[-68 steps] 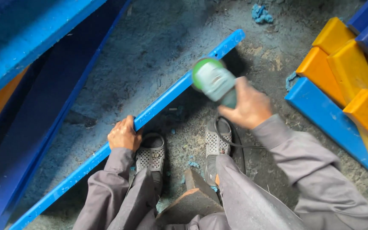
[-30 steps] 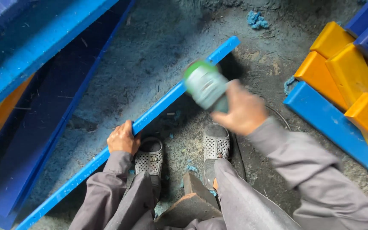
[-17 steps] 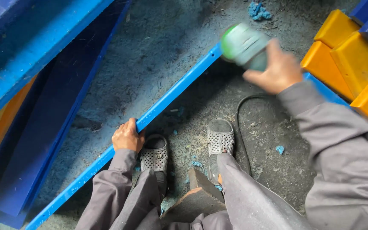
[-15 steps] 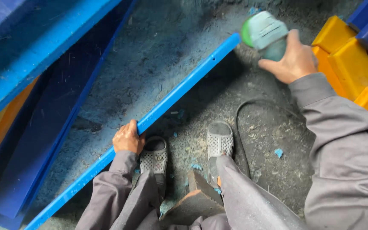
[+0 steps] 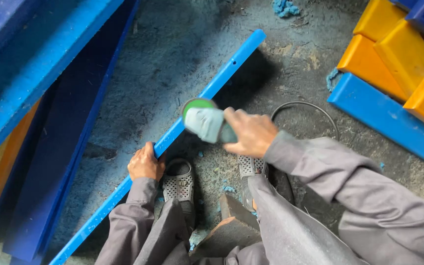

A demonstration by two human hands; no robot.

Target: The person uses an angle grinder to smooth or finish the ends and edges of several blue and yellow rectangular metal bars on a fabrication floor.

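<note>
Grinder (image 5: 206, 122) back mid-strip (image 5: 182, 127), strip diagonal.

A bright blue plank (image 5: 207, 93) crosses grey, blue-dusted floor (image 5: 172, 54); the grinder (image 5: 204, 120) is pale grey with a green rim; grey sleeves (image 5: 349, 181), grey perforated sandals (image 5: 178, 181) (dotted with holes); yellow-orange blocks (image 5: 398, 49) beside.

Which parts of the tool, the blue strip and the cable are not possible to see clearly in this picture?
- Power tool, head view: motion-blurred; the right hand covers its rear body, so its working face is unclear.
- Long blue strip: its lower end is cut off by the bottom edge; the left hand covers a short stretch.
- Black cable: one end goes under the grey sleeve.
</note>
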